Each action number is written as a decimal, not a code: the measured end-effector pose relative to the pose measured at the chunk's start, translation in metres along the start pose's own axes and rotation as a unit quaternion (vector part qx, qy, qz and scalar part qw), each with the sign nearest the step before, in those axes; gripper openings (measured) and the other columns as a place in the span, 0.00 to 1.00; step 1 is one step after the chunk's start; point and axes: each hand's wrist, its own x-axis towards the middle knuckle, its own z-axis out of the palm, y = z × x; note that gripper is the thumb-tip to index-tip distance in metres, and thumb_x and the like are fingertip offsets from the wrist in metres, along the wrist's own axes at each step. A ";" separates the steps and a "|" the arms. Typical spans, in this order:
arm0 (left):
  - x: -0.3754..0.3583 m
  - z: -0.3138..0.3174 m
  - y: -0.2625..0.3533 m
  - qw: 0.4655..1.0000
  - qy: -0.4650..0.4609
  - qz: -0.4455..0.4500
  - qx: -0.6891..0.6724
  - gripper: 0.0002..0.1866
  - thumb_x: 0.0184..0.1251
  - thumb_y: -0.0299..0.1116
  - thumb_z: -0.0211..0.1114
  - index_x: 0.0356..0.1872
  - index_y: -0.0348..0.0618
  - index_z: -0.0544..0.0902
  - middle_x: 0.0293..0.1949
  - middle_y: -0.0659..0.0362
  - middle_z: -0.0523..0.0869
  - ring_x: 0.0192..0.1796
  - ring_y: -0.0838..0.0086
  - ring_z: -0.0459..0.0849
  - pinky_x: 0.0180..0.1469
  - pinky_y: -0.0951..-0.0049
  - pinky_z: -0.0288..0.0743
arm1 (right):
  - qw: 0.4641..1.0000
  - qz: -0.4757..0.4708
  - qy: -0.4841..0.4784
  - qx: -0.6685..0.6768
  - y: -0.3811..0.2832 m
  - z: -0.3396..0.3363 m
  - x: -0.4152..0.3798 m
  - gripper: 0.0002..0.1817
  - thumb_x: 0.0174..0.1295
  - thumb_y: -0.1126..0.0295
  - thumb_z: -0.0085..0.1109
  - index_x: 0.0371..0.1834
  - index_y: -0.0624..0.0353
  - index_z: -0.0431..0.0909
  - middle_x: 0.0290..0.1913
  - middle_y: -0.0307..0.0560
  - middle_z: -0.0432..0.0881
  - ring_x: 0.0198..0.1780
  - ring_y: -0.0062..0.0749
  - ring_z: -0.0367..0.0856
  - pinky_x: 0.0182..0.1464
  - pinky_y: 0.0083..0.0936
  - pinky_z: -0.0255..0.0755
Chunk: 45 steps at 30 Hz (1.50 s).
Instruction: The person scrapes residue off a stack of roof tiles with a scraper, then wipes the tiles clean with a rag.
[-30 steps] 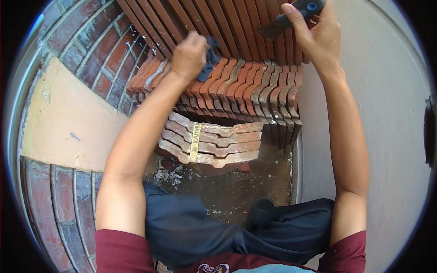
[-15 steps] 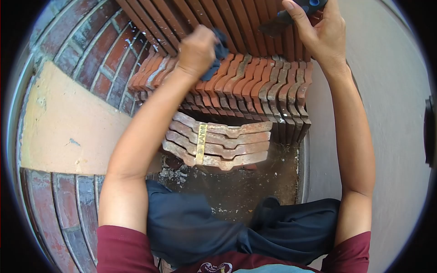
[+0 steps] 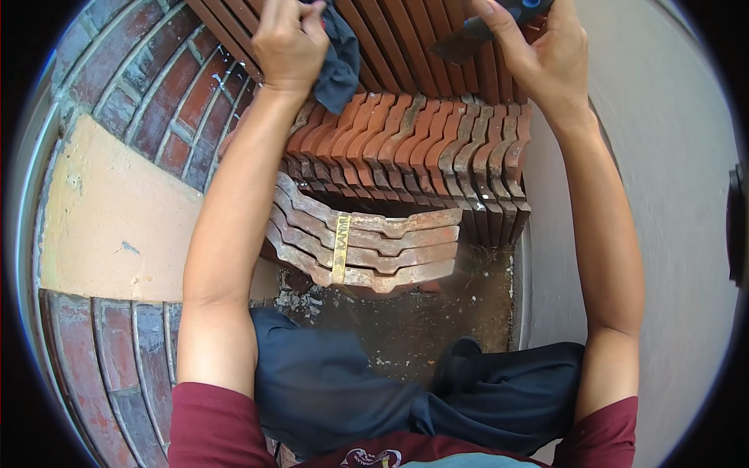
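Note:
My left hand is closed on a dark cloth, which hangs down at the top left, in front of upright reddish-brown tiles. At the top right my right hand grips the blue and black handle of a scraper; its flat blade points left across the upright tiles. Below both hands runs a row of orange-red wavy tiles standing on edge. Nearer to me lies a stack of several pale, worn tiles with a yellow lettered strip across it.
A brick wall with a beige panel curves along the left. On the right is a smooth grey wall. Pale chips lie on the dark, dirty floor between the pale stack and my legs.
My left hand has moved up and to the left with the cloth, away from the tops of the orange-red tiles. My right hand and the scraper have shifted slightly left.

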 end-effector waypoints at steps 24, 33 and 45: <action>-0.008 -0.046 0.081 0.617 -0.365 -0.536 -0.446 0.29 0.73 0.53 0.68 0.59 0.36 0.80 0.43 0.54 0.89 0.37 0.72 0.86 0.35 0.73 0.80 | 0.904 0.264 0.062 0.331 -0.029 0.017 -0.018 0.17 0.64 0.74 0.71 0.41 0.61 0.68 0.41 0.60 0.86 0.39 0.40 0.92 0.37 0.28 0.90; -0.034 -0.026 0.085 0.505 -0.120 -0.704 -0.484 0.15 0.82 0.45 0.58 0.54 0.45 0.76 0.48 0.51 0.88 0.45 0.64 0.87 0.51 0.59 0.83 | 0.834 0.430 -0.181 0.294 -0.013 0.081 -0.122 0.24 0.70 0.72 0.63 0.69 0.58 0.73 0.39 0.44 0.84 0.33 0.24 0.85 0.28 0.19 0.79; -0.051 0.004 0.065 0.557 -0.065 -0.662 -0.498 0.12 0.82 0.41 0.59 0.50 0.42 0.76 0.37 0.49 0.89 0.33 0.67 0.87 0.37 0.64 0.84 | 0.947 0.261 -0.177 0.057 0.007 0.111 -0.110 0.19 0.72 0.59 0.57 0.57 0.61 0.79 0.38 0.71 0.85 0.46 0.68 0.85 0.49 0.49 0.77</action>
